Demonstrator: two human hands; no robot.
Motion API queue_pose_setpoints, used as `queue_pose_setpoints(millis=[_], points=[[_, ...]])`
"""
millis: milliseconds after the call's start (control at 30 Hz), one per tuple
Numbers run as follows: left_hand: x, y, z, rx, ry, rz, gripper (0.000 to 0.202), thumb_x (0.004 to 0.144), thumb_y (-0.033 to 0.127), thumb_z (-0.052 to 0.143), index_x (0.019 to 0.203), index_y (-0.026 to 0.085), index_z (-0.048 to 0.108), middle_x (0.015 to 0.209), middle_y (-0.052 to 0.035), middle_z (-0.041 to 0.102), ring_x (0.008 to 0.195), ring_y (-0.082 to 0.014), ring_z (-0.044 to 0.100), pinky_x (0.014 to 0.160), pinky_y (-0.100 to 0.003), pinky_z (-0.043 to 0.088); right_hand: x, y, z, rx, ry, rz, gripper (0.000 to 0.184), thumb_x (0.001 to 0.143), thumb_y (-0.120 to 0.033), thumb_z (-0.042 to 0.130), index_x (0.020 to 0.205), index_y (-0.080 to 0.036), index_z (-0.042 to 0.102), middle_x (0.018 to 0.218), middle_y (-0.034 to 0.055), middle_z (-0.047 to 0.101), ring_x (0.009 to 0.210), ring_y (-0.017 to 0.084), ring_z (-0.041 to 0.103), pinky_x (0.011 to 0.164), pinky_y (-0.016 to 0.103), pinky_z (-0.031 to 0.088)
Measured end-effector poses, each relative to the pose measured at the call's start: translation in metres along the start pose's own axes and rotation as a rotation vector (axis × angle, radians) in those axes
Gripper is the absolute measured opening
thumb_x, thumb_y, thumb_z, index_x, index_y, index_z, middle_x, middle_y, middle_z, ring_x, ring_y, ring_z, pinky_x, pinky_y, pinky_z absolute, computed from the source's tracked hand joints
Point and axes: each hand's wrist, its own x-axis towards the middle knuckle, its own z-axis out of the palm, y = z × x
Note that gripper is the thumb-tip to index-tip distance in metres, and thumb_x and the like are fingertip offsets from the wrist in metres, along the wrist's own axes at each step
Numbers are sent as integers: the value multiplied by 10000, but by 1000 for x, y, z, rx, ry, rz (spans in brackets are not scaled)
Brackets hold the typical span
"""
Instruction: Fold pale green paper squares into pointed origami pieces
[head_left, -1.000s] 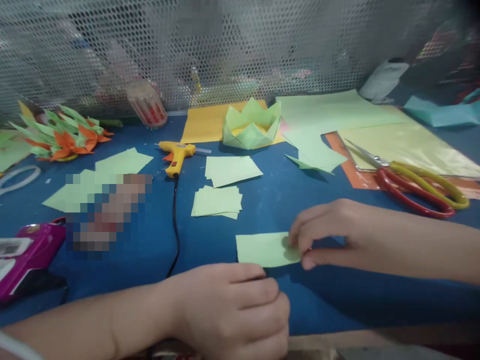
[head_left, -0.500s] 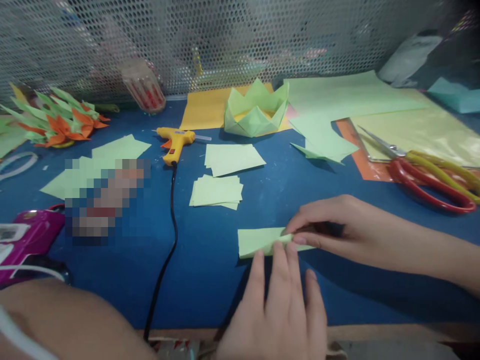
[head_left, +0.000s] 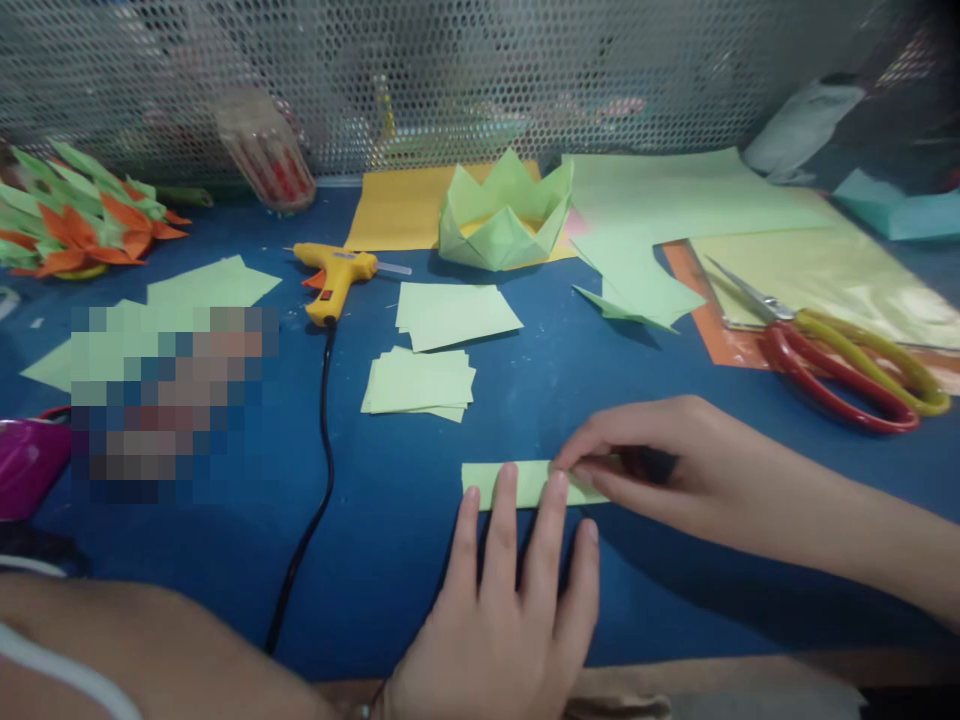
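Observation:
A light green paper strip (head_left: 487, 486) lies folded and flat on the blue table near its front edge. My left hand (head_left: 510, 600) rests on it from below, fingers spread and the tips pressing on the paper. At the strip's right part, my right hand (head_left: 652, 460) has its thumb and fingertips pinched on the paper, covering its right end. Beyond the strip sit two small stacks of cut green paper, a nearer stack (head_left: 420, 383) and a farther stack (head_left: 456, 315).
A yellow glue gun (head_left: 335, 278) lies left of the stacks, its black cord (head_left: 328, 440) running to the front edge. Red-and-yellow-handled scissors (head_left: 825, 350) lie at right. Behind stand a green paper crown shape (head_left: 502, 225), a jar (head_left: 270, 155) and orange-green paper flowers (head_left: 97, 220).
The strip's raised lower edge is now pressed flat, making it narrower. My left hand's fingers have moved left and spread along it. The view has shifted slightly.

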Motion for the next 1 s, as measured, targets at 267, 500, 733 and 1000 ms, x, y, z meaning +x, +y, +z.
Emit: queue_pose_setpoints(millis=[267, 500, 733, 1000], points=[[3, 0, 2, -29, 9, 1, 608, 879, 544, 509, 1371, 189, 474, 1442, -145, 453, 1237, -438, 500, 926, -553, 498, -3, 2, 8, -58, 126, -42, 204, 877, -213, 495, 888, -226, 699, 758, 15, 693, 577, 92, 604, 482, 186, 429], [4, -4, 0, -47, -37, 48, 639, 869, 554, 534, 1374, 170, 453, 1431, -173, 447, 1224, -455, 500, 905, -573, 512, -5, 4, 12, -71, 178, -65, 215, 893, -218, 479, 880, -227, 693, 746, 13, 689, 563, 93, 598, 483, 197, 426], [5, -4, -1, -60, -14, 30, 607, 881, 559, 516, 1351, 175, 481, 1402, -166, 484, 1212, -456, 507, 901, -570, 525, -5, 5, 16, -68, 214, -83, 200, 889, -196, 490, 869, -229, 686, 753, -2, 681, 580, 81, 602, 510, 183, 434], [6, -8, -6, -68, -104, 69, 721, 829, 602, 574, 1396, 182, 427, 1452, -177, 418, 1246, -456, 476, 929, -591, 497, -5, 4, 13, -137, 190, -119, 177, 867, -176, 507, 862, -218, 679, 736, 9, 651, 582, 90, 577, 503, 184, 425]])
